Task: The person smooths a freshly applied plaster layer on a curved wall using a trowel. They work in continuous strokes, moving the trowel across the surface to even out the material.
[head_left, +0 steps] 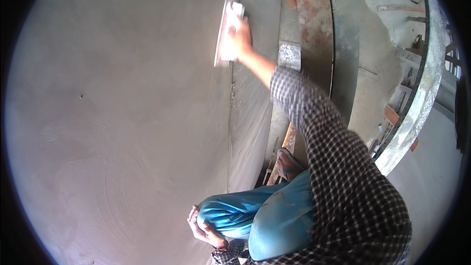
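My right hand (239, 38) is closed round the handle of a flat plastering float (222, 32), whose long edge lies against the grey plastered wall (147, 78). The float and hand are slightly blurred and brightly lit. Beside the float a rough seam of plaster (231, 103) runs down the surface. My left hand (208, 235) rests cupped against my bent knee in blue trousers (221, 213), its thumb apart from the curved fingers. No tool shows in that hand.
Long, stained boards (314, 24) lie to the right of the wall, with a sandalled foot (288, 164) near their lower end. A curved pale beam (417, 113) crosses farther right. Brick pieces (391, 115) and scraps lie below, on the floor (375, 34).
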### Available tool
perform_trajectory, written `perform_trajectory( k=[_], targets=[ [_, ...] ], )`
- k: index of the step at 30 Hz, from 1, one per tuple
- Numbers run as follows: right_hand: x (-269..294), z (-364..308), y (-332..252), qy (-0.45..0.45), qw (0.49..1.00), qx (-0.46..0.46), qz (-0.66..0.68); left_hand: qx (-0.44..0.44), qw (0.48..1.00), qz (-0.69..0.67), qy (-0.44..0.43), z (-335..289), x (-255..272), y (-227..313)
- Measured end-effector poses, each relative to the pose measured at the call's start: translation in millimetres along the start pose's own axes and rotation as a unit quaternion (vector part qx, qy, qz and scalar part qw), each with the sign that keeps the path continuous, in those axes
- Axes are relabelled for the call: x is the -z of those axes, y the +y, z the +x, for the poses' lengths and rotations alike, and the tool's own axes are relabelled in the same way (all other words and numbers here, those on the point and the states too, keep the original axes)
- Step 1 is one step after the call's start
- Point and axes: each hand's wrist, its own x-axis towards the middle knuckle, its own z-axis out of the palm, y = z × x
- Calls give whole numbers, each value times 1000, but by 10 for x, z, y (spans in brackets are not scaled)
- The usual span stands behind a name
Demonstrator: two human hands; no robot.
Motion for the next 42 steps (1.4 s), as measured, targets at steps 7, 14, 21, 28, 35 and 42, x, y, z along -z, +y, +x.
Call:
perform_trajectory(
  k=[7,14,21,28,35,42],
  targets=[
    [-254,-1098,155,16,981,191,1,-14,999,17,-29,87,15,-3],
    [12,164,-29,-10,999,-41,25,0,1000,30,7,-47,22,18],
    [-247,-674,29,69,986,143,-54,-13,999,25,-23,91,-25,79],
    [206,788,-214,-11,998,-55,3,-2,999,39,-1,-9,27,-33],
    [-235,-371,-22,13,995,98,-6,12,999,36,-23,67,-6,68],
    [253,1246,-201,44,991,26,124,7,998,57,1,24,-24,122]
  ],
)
